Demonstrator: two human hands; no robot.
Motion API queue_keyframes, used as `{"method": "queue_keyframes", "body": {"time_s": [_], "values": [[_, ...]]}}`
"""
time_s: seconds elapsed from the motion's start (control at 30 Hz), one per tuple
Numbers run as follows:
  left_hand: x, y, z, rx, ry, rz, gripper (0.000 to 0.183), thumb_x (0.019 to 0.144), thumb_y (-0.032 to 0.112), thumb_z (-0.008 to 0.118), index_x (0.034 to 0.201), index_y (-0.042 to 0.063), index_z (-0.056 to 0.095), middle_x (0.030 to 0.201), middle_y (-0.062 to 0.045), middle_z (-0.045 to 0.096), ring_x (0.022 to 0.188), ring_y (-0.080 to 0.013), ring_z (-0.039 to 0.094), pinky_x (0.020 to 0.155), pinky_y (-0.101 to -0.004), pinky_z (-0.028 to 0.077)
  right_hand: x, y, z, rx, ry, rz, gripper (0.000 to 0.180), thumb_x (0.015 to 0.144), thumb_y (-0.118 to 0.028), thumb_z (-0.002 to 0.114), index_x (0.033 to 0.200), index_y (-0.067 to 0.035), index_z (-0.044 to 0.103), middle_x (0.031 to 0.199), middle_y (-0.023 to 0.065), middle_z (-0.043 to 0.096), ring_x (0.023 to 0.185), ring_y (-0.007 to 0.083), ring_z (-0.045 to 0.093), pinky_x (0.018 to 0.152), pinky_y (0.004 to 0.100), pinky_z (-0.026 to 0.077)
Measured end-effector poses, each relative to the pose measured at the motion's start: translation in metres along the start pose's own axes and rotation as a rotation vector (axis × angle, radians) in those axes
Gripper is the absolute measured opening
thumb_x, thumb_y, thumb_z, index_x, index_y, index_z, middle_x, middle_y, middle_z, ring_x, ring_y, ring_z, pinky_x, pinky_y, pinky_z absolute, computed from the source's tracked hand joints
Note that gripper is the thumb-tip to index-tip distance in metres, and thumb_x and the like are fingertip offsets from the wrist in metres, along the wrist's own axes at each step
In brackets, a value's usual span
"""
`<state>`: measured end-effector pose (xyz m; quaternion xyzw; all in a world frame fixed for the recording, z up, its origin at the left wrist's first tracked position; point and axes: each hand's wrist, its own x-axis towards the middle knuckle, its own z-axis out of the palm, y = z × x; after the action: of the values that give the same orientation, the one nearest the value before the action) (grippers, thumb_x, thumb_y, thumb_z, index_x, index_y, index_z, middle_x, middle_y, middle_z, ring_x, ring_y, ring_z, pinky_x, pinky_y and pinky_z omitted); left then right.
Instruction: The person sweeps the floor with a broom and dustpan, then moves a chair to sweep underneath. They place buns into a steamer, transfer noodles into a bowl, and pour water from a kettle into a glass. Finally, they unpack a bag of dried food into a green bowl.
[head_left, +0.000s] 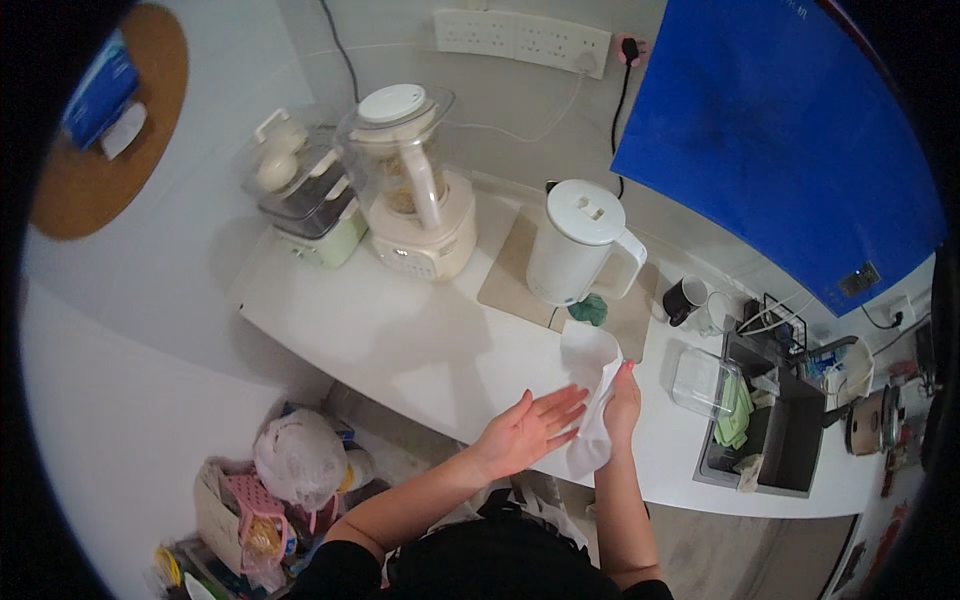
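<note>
My right hand (622, 405) grips a white sheet of paper towel or cloth (594, 420), which hangs over the front of the white countertop (420, 360). To the left of the sheet, my left hand (529, 435) is palm up with its fingers apart, the fingertips close to the sheet; whether they touch it I cannot tell. Beyond the hands, a white electric kettle (574, 247) stands on a beige mat (510, 262), with a small green object (589, 309) at its base.
A cream blender (424, 232) and a green egg cooker (322, 232) stand at the back left. Mugs (684, 300), a clear container (697, 382) and a dark sink (795, 442) with green cloth (733, 416) are to the right. Bags (300, 457) lie below, left of the counter.
</note>
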<state>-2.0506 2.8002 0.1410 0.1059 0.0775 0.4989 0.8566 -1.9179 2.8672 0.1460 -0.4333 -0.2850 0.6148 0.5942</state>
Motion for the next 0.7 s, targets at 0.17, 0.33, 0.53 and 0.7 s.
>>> {"method": "queue_keyframes", "body": {"time_s": [0.17, 0.33, 0.53, 0.7], "values": [[-0.024, -0.041, -0.002, 0.020, 0.340, 0.163, 0.049, 0.092, 0.035, 0.032, 0.134, 0.010, 0.026, 0.137, -0.005, 0.029, 0.122, -0.0212, 0.033, 0.100, -0.0372, 0.028, -0.049, -0.006, 0.016, -0.929, -0.657, -0.311, 0.044, 0.090, -0.029, 0.037, 0.121, 0.002, 0.044, 0.128, 0.0190, 0.040, 0.125, 0.0291, 0.031, 0.105, 0.0395, 0.012], [-0.052, -0.048, 0.001, -0.188, 0.326, 0.439, 0.048, 0.091, 0.037, 0.032, 0.132, 0.011, 0.028, 0.133, -0.007, 0.034, 0.120, -0.0226, 0.036, 0.101, -0.0373, 0.029, -0.093, -0.010, 0.037, -0.646, -0.830, -0.467, 0.063, 0.088, -0.042, 0.039, 0.132, 0.000, 0.025, 0.140, 0.0158, 0.020, 0.129, 0.0316, 0.018, 0.106, 0.0396, 0.008], [-0.101, -0.036, -0.007, -0.037, 0.388, 0.726, 0.043, 0.093, 0.031, 0.027, 0.130, 0.010, 0.029, 0.133, -0.007, 0.033, 0.121, -0.0217, 0.034, 0.103, -0.0347, 0.026, -0.143, 0.018, 0.062, 0.504, -0.843, 0.690, 0.071, 0.088, -0.052, 0.027, 0.138, -0.006, 0.006, 0.145, 0.0071, 0.003, 0.133, 0.0223, 0.006, 0.106, 0.0339, 0.006], [-0.120, -0.018, -0.005, 0.048, 0.567, 0.637, 0.041, 0.092, 0.037, 0.034, 0.118, 0.007, 0.042, 0.113, -0.006, 0.050, 0.102, -0.0180, 0.049, 0.089, -0.0325, 0.040, -0.160, 0.041, 0.071, 0.260, -0.966, 0.615, 0.063, 0.091, -0.045, 0.024, 0.138, -0.007, 0.005, 0.144, 0.0060, 0.006, 0.132, 0.0200, 0.008, 0.106, 0.0314, 0.009]]}}
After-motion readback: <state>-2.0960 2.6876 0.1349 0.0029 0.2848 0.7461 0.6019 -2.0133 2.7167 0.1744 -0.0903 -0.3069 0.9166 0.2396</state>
